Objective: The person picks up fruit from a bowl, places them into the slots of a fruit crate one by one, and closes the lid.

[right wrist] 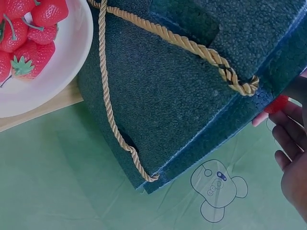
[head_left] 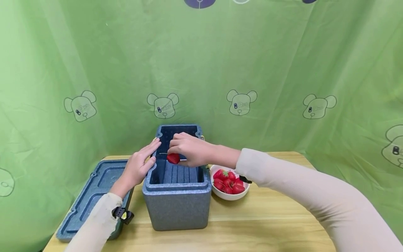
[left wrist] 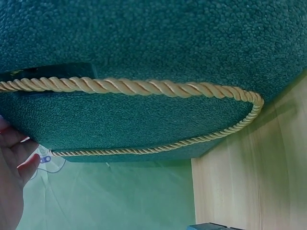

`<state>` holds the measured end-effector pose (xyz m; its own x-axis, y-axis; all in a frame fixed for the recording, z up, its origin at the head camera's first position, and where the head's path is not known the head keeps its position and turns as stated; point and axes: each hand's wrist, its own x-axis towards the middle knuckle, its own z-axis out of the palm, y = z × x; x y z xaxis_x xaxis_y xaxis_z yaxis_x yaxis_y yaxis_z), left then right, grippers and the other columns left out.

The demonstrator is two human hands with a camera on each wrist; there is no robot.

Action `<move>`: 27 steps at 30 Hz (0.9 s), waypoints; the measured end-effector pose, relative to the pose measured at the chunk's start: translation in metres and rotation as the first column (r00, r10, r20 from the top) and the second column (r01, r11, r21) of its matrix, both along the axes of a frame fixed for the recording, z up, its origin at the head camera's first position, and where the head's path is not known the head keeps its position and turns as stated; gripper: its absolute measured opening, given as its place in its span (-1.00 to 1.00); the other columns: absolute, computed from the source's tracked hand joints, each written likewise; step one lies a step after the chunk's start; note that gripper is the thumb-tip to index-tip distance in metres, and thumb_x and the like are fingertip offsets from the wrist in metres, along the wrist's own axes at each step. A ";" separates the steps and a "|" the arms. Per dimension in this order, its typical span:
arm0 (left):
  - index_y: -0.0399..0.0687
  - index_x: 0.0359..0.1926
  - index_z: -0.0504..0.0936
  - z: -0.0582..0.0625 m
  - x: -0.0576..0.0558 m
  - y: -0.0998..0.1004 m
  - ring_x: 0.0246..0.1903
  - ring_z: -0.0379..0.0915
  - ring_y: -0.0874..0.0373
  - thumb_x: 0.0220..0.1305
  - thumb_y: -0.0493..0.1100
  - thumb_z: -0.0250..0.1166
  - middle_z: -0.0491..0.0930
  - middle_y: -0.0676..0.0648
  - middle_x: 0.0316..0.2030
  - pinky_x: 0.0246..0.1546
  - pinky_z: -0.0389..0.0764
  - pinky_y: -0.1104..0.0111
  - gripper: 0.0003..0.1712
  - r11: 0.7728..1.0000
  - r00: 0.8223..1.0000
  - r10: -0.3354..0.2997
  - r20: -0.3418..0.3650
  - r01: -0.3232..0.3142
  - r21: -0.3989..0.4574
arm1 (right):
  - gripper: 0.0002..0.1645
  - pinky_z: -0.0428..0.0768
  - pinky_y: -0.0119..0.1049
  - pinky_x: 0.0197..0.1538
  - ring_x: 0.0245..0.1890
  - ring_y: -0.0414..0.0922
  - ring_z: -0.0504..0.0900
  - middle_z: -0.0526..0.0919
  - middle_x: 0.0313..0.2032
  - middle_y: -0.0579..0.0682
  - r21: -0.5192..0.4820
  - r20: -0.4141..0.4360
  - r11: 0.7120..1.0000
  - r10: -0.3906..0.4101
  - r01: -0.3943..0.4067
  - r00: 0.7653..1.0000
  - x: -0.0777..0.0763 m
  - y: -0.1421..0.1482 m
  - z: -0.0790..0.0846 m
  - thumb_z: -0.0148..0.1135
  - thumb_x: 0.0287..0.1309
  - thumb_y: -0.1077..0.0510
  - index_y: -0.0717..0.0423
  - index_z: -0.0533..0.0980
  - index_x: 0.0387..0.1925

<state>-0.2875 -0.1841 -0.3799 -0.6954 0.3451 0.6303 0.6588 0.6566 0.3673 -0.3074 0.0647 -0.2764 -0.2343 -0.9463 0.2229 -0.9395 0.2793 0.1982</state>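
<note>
My right hand (head_left: 190, 150) pinches a red cherry (head_left: 173, 159) with a thin stem, above the opening of a blue-grey foam box (head_left: 177, 210). In the right wrist view the cherry (right wrist: 277, 104) shows partly between the fingers, beyond the box's rim. My left hand (head_left: 140, 164) rests on the box's left rim with fingers fairly straight. Only part of that hand (left wrist: 15, 158) appears in the left wrist view, beside the box wall. Ribbed floor shows inside the box; part of the interior is hidden behind my right hand.
A white bowl (head_left: 230, 197) of strawberries and cherries stands just right of the box. The blue-grey lid (head_left: 91, 189) lies left of it on the wooden table (head_left: 252, 224). Twisted gold rope (left wrist: 158, 88) hangs along the box's sides. A green curtain (head_left: 201, 63) closes off the back.
</note>
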 end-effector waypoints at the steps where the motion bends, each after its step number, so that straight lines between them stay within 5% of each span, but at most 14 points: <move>1: -0.23 0.42 0.44 0.000 0.000 0.000 0.41 0.34 -0.23 0.40 -0.18 0.04 0.37 -0.24 0.45 0.32 0.44 -0.17 -0.40 1.000 1.000 -0.001 0.000 0.001 0.002 | -0.59 0.54 -0.19 0.10 -0.05 -0.06 0.53 0.73 -0.09 -0.02 0.008 0.003 1.000 0.000 0.000 1.000 0.000 0.000 0.000 0.49 0.12 0.09 0.09 0.70 0.02; 11: -0.26 0.42 0.43 -0.003 0.001 -0.001 0.40 0.34 -0.24 0.40 -0.21 0.04 0.37 -0.25 0.44 0.32 0.43 -0.18 -0.41 1.000 1.000 -0.007 -0.005 0.007 0.015 | -0.60 0.53 -0.20 0.09 -0.05 -0.08 0.53 0.73 -0.07 -0.03 0.075 -0.002 0.997 -0.007 0.007 1.000 0.000 -0.008 -0.002 0.44 0.18 0.08 0.08 0.69 0.06; 20: -0.24 0.43 0.43 -0.002 -0.001 0.000 0.41 0.33 -0.24 0.43 -0.17 0.01 0.36 -0.25 0.45 0.33 0.41 -0.18 -0.41 1.000 1.000 -0.009 -0.007 0.009 0.021 | -0.39 0.45 -0.14 0.35 0.17 -0.07 0.54 0.67 0.12 -0.02 0.119 -0.054 0.991 -0.048 0.054 0.997 0.001 -0.011 -0.001 0.46 0.17 0.02 0.09 0.59 0.24; 27: -0.26 0.42 0.44 -0.002 -0.002 0.000 0.40 0.35 -0.24 0.41 -0.19 0.02 0.38 -0.26 0.44 0.32 0.42 -0.18 -0.41 1.000 1.000 -0.010 -0.018 0.011 0.021 | -0.38 0.42 -0.12 0.37 0.17 -0.06 0.53 0.68 0.11 -0.03 0.100 -0.079 0.994 -0.031 0.038 0.996 0.000 -0.008 -0.001 0.46 0.16 -0.04 0.08 0.61 0.23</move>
<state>-0.2894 -0.1843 -0.3824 -0.6806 0.3386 0.6497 0.6720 0.6419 0.3694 -0.3076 0.0570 -0.2773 -0.2530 -0.9565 0.1454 -0.9104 0.2862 0.2989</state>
